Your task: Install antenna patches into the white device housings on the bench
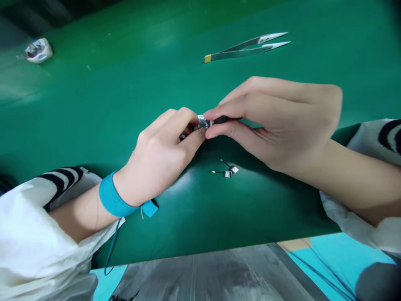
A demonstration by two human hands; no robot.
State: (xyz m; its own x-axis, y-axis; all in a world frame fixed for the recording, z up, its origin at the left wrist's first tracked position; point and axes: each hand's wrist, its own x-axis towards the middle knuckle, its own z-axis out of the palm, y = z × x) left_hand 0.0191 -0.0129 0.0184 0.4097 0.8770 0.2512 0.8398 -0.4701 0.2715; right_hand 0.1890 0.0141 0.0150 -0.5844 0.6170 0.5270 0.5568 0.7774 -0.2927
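Observation:
Above the green mat, my left hand [166,146] is closed, pinching a small circuit board [203,122] between thumb and fingers. A dark part shows beneath its curled fingers. My right hand [269,121] meets the board's right end, thumb and forefinger pinched around a slim black piece [222,119] whose kind I cannot make out. Whether that piece is joined to the board is hidden by the fingertips. Just below the hands lie two small square antenna-like modules, one tilted [234,169] and one straighter [228,174], each with a short black lead.
Tweezers [238,52] with pale tips lie beyond my right hand. A small white container [39,51] with bits inside sits at the far left. A blue wrist strap [114,195] circles my left wrist, its cord [112,251] hanging over the mat's near edge [200,253].

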